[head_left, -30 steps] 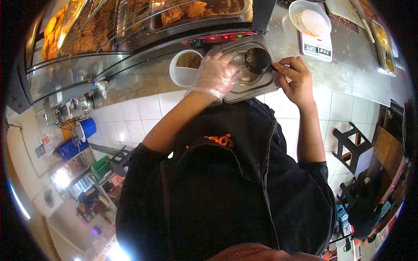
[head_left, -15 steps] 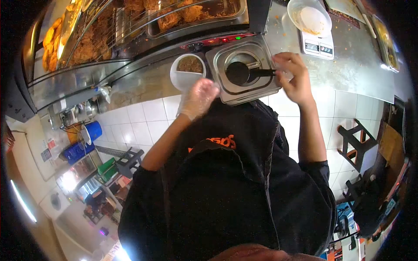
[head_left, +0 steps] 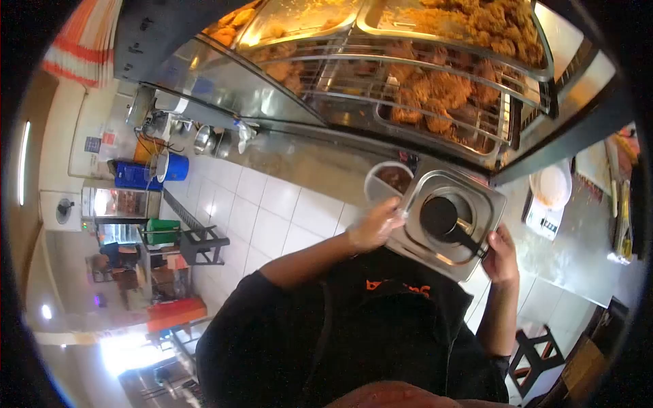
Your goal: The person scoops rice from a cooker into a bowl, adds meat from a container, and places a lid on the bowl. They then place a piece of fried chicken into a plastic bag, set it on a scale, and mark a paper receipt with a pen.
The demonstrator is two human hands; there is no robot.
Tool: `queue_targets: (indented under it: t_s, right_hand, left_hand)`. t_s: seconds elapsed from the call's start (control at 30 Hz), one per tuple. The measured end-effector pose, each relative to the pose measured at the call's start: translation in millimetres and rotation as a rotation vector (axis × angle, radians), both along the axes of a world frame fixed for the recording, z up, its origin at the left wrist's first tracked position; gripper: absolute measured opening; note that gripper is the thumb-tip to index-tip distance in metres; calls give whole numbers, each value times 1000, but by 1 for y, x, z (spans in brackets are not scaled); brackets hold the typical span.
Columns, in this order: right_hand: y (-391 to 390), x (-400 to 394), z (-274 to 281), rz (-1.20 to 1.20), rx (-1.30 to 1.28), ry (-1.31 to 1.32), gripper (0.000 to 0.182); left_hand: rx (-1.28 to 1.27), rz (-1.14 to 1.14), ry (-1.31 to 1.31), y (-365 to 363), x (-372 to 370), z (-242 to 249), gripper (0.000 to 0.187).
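A square stainless-steel container (head_left: 416, 239) with a round opening in its lid is between my hands at the front of the counter. A black ladle (head_left: 439, 216) rests across the opening, its handle pointing to the right edge. My left hand (head_left: 377, 224), in a clear plastic glove, grips the container's left edge with its fingers closed. On the opposite side my right hand (head_left: 502, 257), ungloved, is closed around the right edge, close by the end of the ladle handle. Just behind my left fingers stands a white tub (head_left: 371, 185) holding something brown and crumbly.
A lit display cabinet (head_left: 435, 151) with trays of fried pieces (head_left: 435, 95) rises behind the container. To the right, a white bowl (head_left: 549, 187) sits on a digital scale (head_left: 542, 221). A black stool (head_left: 537, 357) stands on the tiled floor below the counter's right end.
The view has swung left and the container appears turned. My left hand has come from beside the tub onto the container's left edge; my right hand has closed on its right edge.
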State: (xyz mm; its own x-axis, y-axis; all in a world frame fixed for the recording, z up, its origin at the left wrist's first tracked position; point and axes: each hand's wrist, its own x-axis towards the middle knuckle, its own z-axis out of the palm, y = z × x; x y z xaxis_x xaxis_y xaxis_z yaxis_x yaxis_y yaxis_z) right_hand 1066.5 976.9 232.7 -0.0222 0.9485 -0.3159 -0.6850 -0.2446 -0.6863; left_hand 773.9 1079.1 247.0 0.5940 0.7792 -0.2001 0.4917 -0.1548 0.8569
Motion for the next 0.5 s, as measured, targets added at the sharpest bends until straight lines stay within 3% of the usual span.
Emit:
queue_targets:
  t_s: [0.03,0.13,0.2,0.27,0.4,0.5]
  right_hand:
    - [5,-14,20,-26,14,108,63]
    - [24,-48,38,-37,88,36,57]
    - [48,-78,65,-36,129,103,53]
    - [74,-101,85,-48,189,106,52]
    - [133,-133,95,-79,289,47,50]
    - [165,-153,111,-122,339,66,40]
  left_hand:
    - [102,14,-14,6,-11,9,22]
    - [278,224,-309,30,-51,1,24]
    - [97,233,-487,59,-68,46,21]
    - [-261,177,-510,92,-86,89,22]
    - [-479,290,-824,124,-97,131,29]
    - [-419,410,-937,137,-101,151,25]
